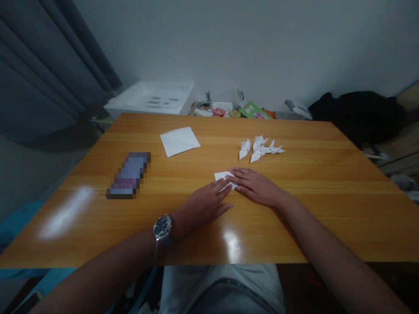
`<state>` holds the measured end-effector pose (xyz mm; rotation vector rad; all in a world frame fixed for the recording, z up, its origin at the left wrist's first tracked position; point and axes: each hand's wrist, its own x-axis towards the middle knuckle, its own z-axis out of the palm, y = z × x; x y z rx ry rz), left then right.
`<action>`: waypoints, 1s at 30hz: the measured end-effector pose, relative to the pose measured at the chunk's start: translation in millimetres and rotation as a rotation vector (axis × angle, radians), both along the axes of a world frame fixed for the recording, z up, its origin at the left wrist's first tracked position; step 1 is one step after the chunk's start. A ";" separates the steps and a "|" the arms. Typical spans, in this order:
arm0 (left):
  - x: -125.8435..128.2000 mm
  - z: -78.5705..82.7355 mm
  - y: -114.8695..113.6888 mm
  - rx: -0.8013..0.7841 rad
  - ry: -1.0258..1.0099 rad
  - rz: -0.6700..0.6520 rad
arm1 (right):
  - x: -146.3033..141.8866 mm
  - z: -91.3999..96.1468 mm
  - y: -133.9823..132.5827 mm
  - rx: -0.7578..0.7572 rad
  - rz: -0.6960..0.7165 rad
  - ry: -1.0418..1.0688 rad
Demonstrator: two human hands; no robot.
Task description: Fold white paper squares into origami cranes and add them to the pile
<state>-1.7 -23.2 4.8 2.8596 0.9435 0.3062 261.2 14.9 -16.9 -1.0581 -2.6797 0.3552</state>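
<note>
A small folded piece of white paper [221, 175] lies flat on the wooden table in front of me. My left hand [209, 200], with a metal watch [163, 227] on its wrist, rests its outstretched fingertips on the paper's near side, thumb held apart. From the right, my right hand [253, 185] lies flat, its fingers extended over the paper's right part, which they cover in places. Beyond my right hand sits a group of several folded white paper figures [258, 150] with pointed ends.
A white paper sheet [180, 141] with a torn perforated edge lies at the back left. Nearer on the left is a blurred-out phone [129, 175]. Behind the table stand a white foam tray [157, 98] and a green booklet [253, 110] among small items.
</note>
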 end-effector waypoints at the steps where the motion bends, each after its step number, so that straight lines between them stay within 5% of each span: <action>1: 0.0 0.7 -0.2 0.003 0.004 -0.003 | 0.5 0.3 0.1 -0.002 0.005 -0.008; 12: 2.4 -5.5 3.2 0.168 0.091 -0.073 | 1.6 -2.6 -0.2 0.008 -0.013 -0.009; 30: -2.8 -4.6 8.1 0.020 0.014 -0.006 | -6.6 -4.9 0.2 0.046 -0.212 -0.016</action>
